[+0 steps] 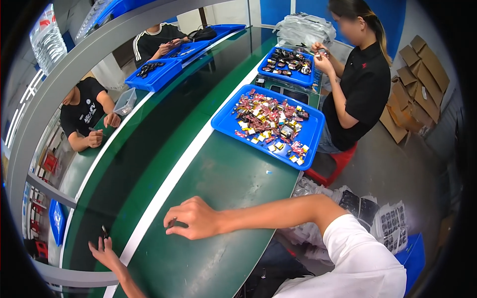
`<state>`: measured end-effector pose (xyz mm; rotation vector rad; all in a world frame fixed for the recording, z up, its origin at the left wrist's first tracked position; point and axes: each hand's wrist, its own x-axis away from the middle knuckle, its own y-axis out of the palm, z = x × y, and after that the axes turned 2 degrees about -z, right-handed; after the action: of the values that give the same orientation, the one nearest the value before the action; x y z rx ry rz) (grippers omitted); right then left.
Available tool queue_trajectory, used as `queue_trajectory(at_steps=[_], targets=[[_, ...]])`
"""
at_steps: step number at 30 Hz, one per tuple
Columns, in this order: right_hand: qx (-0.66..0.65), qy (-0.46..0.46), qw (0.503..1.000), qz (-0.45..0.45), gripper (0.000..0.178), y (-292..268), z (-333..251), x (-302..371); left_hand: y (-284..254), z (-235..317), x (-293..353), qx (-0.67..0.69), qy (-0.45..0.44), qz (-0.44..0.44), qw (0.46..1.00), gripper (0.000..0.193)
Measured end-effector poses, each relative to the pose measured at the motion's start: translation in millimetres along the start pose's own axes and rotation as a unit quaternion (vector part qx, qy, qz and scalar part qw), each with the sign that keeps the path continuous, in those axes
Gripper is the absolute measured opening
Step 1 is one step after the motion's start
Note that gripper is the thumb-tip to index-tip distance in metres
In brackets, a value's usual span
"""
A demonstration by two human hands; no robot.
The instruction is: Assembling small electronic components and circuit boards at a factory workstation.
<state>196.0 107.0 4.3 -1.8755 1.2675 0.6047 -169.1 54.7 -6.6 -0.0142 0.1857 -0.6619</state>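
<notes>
My left hand reaches over the dark green conveyor belt with its fingers apart. Just beyond its fingertips is a small dark piece; whether they touch it I cannot tell. My right hand is above the green tabletop, fingers curled toward the thumb. A small dark bit shows between those fingers, too small to name. Farther off on the tabletop lies a blue tray heaped with small pink, yellow, silver and black parts.
A second blue tray of dark parts stands behind the first. At the right a co-worker handles a small part. Two people work across the belt, beside more blue trays. Wrapped bundles and flattened cardboard are at right.
</notes>
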Motion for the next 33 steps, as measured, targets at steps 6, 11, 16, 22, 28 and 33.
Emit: queue_trajectory(at_steps=[6,11,16,22,28,33], targets=[[-0.01,0.017,0.999,0.042,0.016,6.4,-1.9,-2.4,50.3,49.7,99.1,-0.121,0.099,-0.217,0.964,0.029],[-0.013,0.076,0.997,0.019,0.015,4.4,1.9,-4.3,81.4,53.2,149.3,-0.1,0.221,-0.381,0.892,0.033],[-0.051,0.083,0.995,-0.008,0.015,4.1,1.1,-1.3,86.5,50.7,158.7,-0.125,0.223,-0.342,0.904,0.029],[-0.058,0.074,0.995,-0.022,0.016,7.8,-4.0,3.5,82.3,45.5,158.3,-0.139,0.243,-0.345,0.896,0.011],[-0.066,0.075,0.994,-0.037,0.016,8.5,-6.9,3.3,80.4,43.4,157.1,-0.139,0.275,-0.339,0.889,0.005],[-0.065,0.087,0.993,-0.04,0.015,7.8,-6.3,3.3,83.2,48.9,158.2,-0.149,0.307,-0.321,0.884,0.007]])
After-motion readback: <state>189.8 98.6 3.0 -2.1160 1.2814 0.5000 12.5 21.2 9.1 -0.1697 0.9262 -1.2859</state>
